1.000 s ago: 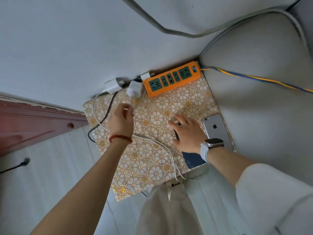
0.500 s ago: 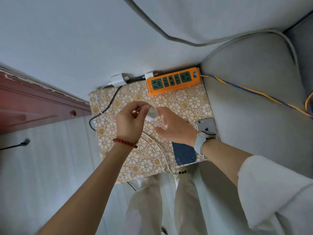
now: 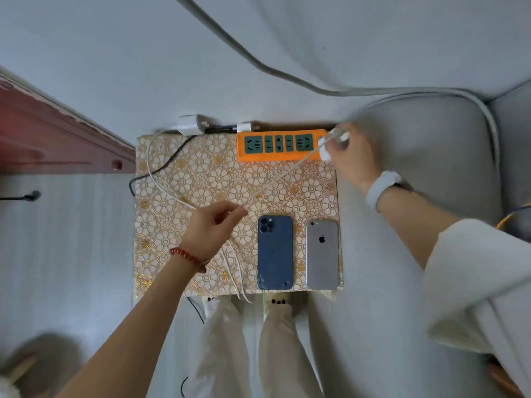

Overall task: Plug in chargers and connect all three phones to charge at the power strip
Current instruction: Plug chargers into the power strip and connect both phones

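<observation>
An orange power strip (image 3: pixel 275 156) with green sockets lies at the far edge of a gold floral table (image 3: pixel 184 179). My right hand (image 3: pixel 352 160) grips a white charger plug (image 3: pixel 326 150) at the strip's right end. Its white cable (image 3: pixel 275 182) runs taut down-left to my left hand (image 3: pixel 212 228), which pinches it above the table's middle. A blue phone (image 3: pixel 275 252) and a silver phone (image 3: pixel 321 254) lie face down side by side near the front edge. A third phone is not visible.
Another white charger (image 3: pixel 188 124) and a small white plug (image 3: pixel 244 126) sit behind the table against the wall, with a black cable (image 3: pixel 161 168) trailing left. A grey sofa cushion (image 3: pixel 431 145) is to the right. A red-brown door frame (image 3: pixel 57 139) is at left.
My right hand has taken the white charger from my left and carried it to the power strip's right end. My left hand now holds only the cable. Both phones lie uncovered.
</observation>
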A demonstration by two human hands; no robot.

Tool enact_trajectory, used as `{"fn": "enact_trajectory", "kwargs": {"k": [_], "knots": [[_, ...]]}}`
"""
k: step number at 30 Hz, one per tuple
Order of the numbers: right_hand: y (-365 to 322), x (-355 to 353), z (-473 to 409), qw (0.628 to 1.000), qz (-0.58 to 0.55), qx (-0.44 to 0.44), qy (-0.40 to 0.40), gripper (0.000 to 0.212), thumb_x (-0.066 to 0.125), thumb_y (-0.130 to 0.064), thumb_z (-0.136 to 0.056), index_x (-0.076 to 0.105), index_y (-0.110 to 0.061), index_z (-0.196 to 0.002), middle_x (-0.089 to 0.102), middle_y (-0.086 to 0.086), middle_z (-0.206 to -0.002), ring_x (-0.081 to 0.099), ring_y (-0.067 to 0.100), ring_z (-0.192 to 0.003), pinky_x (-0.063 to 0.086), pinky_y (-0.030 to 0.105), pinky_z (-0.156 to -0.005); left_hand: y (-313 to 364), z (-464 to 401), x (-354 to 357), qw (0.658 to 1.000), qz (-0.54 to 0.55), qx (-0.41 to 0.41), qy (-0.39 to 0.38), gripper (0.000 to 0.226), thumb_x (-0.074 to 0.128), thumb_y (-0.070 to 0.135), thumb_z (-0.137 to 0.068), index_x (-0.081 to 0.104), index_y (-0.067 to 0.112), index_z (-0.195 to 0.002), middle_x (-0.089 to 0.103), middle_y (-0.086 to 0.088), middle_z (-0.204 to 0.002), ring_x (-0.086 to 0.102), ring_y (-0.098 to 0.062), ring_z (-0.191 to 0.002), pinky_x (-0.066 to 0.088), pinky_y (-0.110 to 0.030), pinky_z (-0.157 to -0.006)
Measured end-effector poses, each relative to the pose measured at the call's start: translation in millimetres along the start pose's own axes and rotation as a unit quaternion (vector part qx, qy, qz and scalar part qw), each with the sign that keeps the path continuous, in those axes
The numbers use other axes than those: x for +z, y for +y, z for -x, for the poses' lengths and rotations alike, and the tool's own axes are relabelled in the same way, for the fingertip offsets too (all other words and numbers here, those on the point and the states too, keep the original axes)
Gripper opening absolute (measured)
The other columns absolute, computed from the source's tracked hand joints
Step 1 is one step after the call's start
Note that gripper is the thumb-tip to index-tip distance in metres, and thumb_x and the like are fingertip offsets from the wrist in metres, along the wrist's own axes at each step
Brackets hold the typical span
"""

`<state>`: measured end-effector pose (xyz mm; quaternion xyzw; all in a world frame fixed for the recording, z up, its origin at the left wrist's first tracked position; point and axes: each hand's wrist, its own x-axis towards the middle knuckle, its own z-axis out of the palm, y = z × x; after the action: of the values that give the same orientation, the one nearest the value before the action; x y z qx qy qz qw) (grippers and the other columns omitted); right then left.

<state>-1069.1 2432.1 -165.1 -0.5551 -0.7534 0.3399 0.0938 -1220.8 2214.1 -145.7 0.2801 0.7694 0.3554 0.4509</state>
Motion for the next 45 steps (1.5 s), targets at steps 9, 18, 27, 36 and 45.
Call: {"fn": "enact_trajectory", "kwargs": {"k": [9, 18, 27, 36, 45], "knots": [[3, 25, -26, 0.991, -0.093, 0.039, -0.084, 0.036, 0.058, -0.031, -0.086, 0.052, -0.009, -0.114, 0.059, 0.008, -0.107, 0.066, 0.036, -0.083, 0.054, 0.054, -0.074, -3, -24, -1, 0.97, 0.107, -0.052, 0.21, 0.025, 0.047, 0.023, -0.091, 0.063, 0.027, -0.072, 0.044, 0.01, -0.042, 0.037, -0.005, -0.038, 0.033, -0.018, -0.04], [-4, 33, -35, 0.993, 0.094, -0.052, -0.048, 0.047, 0.053, -0.049, -0.083, 0.051, -0.016, -0.117, 0.068, 0.012, -0.105, 0.062, 0.034, -0.094, 0.046, 0.033, -0.069, 10, -69, -16, 0.94, 0.124, -0.052, 0.314, 0.027, 0.042, 0.028, -0.092, 0.062, 0.011, -0.086, 0.041, 0.002, -0.053, 0.039, -0.016, -0.05, 0.038, -0.033, -0.055], [2, 31, -24, 0.982, -0.07, -0.058, -0.165, 0.041, 0.043, -0.026, -0.095, 0.036, -0.02, -0.135, 0.054, 0.012, -0.124, 0.051, 0.024, -0.112, 0.038, 0.026, -0.085, 2, -76, -25, 0.94, 0.121, -0.068, 0.31, 0.026, 0.043, 0.027, -0.091, 0.063, 0.013, -0.083, 0.04, 0.0, -0.053, 0.037, -0.016, -0.051, 0.036, -0.03, -0.053], [2, 43, -44, 0.975, -0.02, -0.01, -0.22, 0.042, 0.044, -0.035, -0.092, 0.035, -0.024, -0.132, 0.054, 0.006, -0.128, 0.053, 0.017, -0.097, 0.037, 0.026, -0.077, 14, -71, -21, 0.944, 0.203, -0.119, 0.23, 0.024, 0.043, 0.025, -0.093, 0.06, 0.013, -0.081, 0.042, 0.002, -0.056, 0.039, -0.004, -0.037, 0.035, -0.018, -0.038], [-17, 55, 66, 0.972, -0.174, 0.079, -0.136, 0.042, 0.043, -0.018, -0.09, 0.036, -0.017, -0.132, 0.061, 0.009, -0.089, 0.054, 0.008, -0.062, 0.045, 0.018, -0.052, -2, -23, -26, 0.828, 0.517, -0.215, -0.034, 0.022, 0.039, 0.004, -0.091, 0.061, 0.01, -0.092, 0.056, 0.002, -0.06, 0.062, -0.012, -0.065, 0.056, -0.039, -0.075]]}}
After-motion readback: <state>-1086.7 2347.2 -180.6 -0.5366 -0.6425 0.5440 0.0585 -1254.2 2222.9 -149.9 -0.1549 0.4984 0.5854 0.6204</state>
